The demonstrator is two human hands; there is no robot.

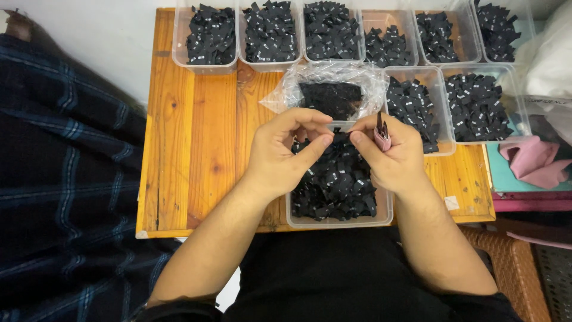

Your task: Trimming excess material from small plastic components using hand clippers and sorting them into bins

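Observation:
My left hand (283, 152) and my right hand (390, 155) meet above a clear plastic tub (333, 222) full of small black fabric labels (336, 185). Between the fingertips of both hands I pinch one small black label (338, 129). My right hand also holds a small pink-handled snipper (381, 134), its dark blades pointing up. Just beyond my hands lies a crinkled clear plastic bag (333, 89) with a bundle of black label strip inside.
A narrow wooden table (196, 131) carries several clear tubs of black labels, such as one (211, 39) in the far row and another (476, 107) at right. Plaid dark fabric (59, 179) lies left. Pink cloth (533, 161) and a wicker seat (512, 262) sit right.

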